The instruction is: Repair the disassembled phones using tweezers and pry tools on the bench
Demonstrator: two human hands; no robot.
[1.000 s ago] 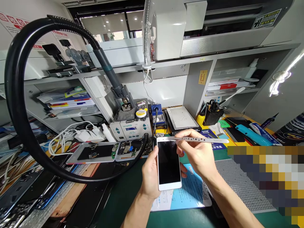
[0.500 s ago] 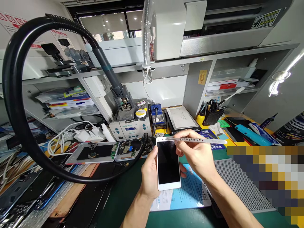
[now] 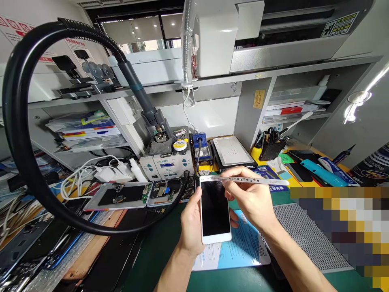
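A white smartphone (image 3: 215, 209) with a dark screen is held upright and slightly tilted in my left hand (image 3: 191, 219), the thumb along its left edge and fingertips showing past the right edge. My right hand (image 3: 251, 194) pinches metal tweezers (image 3: 258, 180) with a row of holes along the handle. The tweezers lie nearly level across the phone's top edge, their tips near its upper left corner. Whether the tips touch the phone I cannot tell. Beneath both hands is a blue and white printed sheet (image 3: 243, 247) on the green mat (image 3: 164, 259).
A hot air station (image 3: 167, 166) with a thick black hose (image 3: 18, 134) looping around the left stands behind. Opened phone parts (image 3: 121, 196) lie left of my hands. A pen holder (image 3: 271, 148), a teal tool (image 3: 323, 172) and a perforated grey mat (image 3: 313, 235) are at right.
Almost nothing differs. The tweezers have rolled slightly, so lettering near their rear end shows more clearly; both hands and the phone stay in place.
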